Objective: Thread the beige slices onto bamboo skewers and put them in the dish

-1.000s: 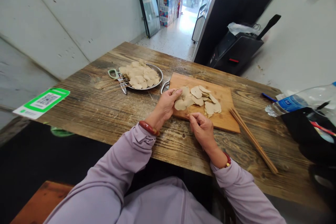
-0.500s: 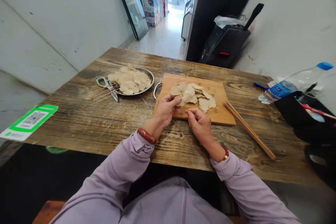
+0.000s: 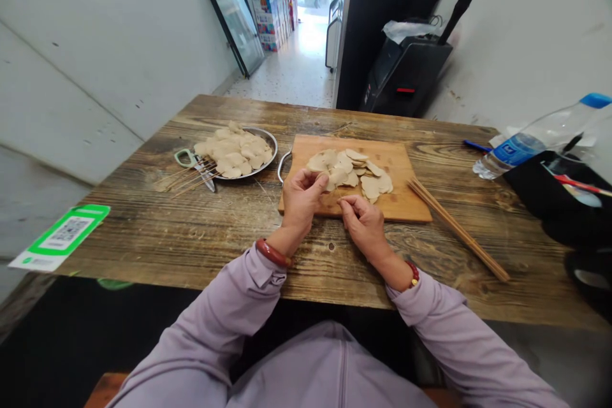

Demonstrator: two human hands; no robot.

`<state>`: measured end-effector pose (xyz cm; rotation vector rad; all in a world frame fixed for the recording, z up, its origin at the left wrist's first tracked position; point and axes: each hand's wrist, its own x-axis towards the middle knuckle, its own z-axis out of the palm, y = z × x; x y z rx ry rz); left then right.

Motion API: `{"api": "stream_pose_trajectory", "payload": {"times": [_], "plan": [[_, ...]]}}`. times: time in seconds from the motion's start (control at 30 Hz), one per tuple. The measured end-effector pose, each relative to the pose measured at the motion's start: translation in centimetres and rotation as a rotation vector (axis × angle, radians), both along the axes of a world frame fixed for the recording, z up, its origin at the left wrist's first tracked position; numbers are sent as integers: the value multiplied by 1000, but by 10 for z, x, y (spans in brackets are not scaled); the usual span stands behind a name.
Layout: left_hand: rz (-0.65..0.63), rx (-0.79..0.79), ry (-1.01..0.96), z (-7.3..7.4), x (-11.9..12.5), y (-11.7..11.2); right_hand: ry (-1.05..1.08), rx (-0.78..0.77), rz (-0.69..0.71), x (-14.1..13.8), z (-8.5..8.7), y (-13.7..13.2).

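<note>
My left hand is closed, thumb and fingers pinching a thin, round beige slice over the near left part of a wooden cutting board. My right hand pinches the lower end of a thin skewer, whose upper end runs up to the slices by my left fingertips. How far the skewer goes into a slice is hidden. Beyond and right of my hands, more loose beige slices overlap in a pile on the board.
Left of the board, a round metal plate bears skewered slices, with scissors at its edge. A bundle of wooden sticks leans on the board's right edge. Further right are a water bottle and black holder. A QR card lies left.
The camera view has shifted slightly. My left hand has tipped a little more upright at the slice, while my right hand keeps its pinch on the skewer almost in place.
</note>
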<state>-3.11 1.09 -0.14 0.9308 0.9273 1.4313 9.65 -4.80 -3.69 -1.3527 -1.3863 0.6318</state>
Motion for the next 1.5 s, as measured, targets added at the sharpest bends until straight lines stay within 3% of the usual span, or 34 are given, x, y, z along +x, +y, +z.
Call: {"api": "stream_pose_trajectory", "payload": {"times": [0.23, 0.4, 0.6, 1.0, 1.17, 1.33, 1.5], "plan": [[-15, 115, 212, -1, -2, -2, 32, -24, -7, 2, 4, -1], [66, 241, 461, -7, -10, 0, 16, -8, -12, 3, 4, -1], [138, 393, 682, 2, -17, 3, -42, 44, -25, 3, 3, -1], [195, 336, 625, 5, -21, 7, -6, 26, 31, 7, 9, -7], [232, 244, 394, 3, -22, 12, -5, 18, 45, 8, 9, -9], [27, 71, 90, 8, -24, 18, -41, 13, 87, 8, 9, -11], [-160, -89, -31, 13, -25, 17, -85, 2, 115, 10, 7, -12]]}}
